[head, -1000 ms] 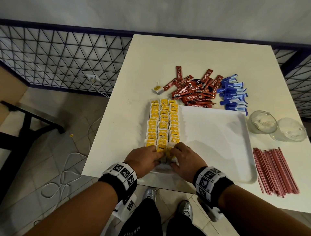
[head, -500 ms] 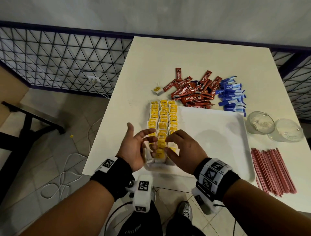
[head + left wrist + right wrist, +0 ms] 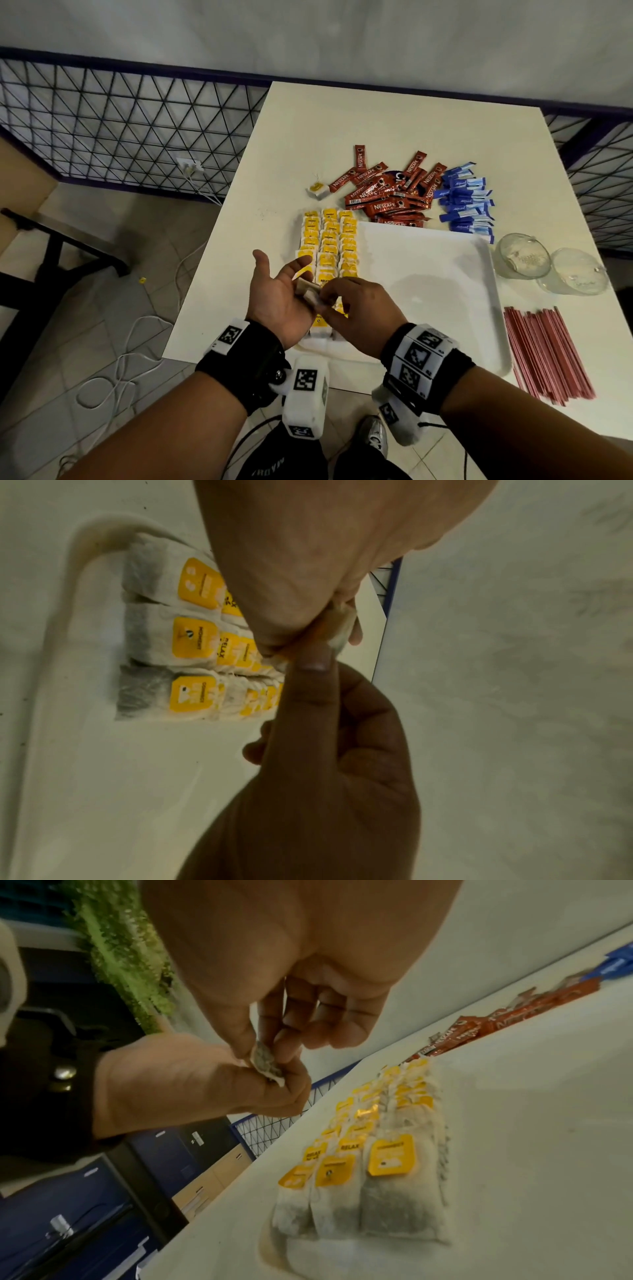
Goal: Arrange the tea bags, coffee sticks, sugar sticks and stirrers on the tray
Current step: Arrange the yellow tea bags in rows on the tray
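Note:
Three rows of yellow-tagged tea bags fill the left side of the white tray. Just above their near end, my left hand is turned palm up with its fingers curled under one loose tea bag. My right hand pinches the same tea bag between thumb and forefinger. Red coffee sticks and blue sugar sticks lie heaped on the table beyond the tray. Red stirrers lie to the tray's right.
A stray tea bag sits on the table left of the coffee sticks. Two glass cups lie tipped at the right, by the tray's far corner. The table's left edge drops to a tiled floor with white cables.
Both hands have lifted off the near end of the tea bag rows. The left hand has turned palm up with a tea bag in it, and the right hand now pinches that bag.

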Motion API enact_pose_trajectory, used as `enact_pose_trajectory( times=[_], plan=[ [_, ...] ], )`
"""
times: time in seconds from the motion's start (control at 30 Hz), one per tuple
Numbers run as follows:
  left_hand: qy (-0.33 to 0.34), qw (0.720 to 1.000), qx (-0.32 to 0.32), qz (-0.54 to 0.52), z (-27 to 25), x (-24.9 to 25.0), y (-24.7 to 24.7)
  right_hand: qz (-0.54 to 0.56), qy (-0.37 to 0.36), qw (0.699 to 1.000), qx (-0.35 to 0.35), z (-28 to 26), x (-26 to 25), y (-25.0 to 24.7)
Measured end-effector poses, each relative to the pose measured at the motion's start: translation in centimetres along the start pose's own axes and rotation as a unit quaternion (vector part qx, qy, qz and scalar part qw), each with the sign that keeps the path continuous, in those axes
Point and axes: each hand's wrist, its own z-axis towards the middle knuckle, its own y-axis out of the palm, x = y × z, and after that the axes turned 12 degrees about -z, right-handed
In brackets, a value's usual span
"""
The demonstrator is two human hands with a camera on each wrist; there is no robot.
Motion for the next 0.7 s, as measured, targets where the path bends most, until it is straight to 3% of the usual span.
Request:
enact_pose_trajectory(
  times=[0.2, 0.33, 0.53, 0.7],
  plan=[
    [0.063, 0.997, 0.032, -0.030, 0.0, -0.4, 0.9, 0.059, 0.065, 0.996, -0.036, 0.1, 0.3, -0.4],
    [0.047, 0.999, 0.015, -0.024, -0.6, -0.8, 1.9, 0.072, 0.093, 0.992, -0.044, 0.2, 0.4, -0.3],
    [0.039, 0.999, 0.017, -0.009, -0.7, -1.1, 1.8, 0.046, 0.076, 0.995, -0.051, -0.2, 0.4, -0.5],
    [0.098, 0.988, 0.113, 0.029, 0.3, -0.6, 1.3, 0.107, 0.093, 0.988, -0.066, -0.6, 0.5, -0.8]
  ],
)
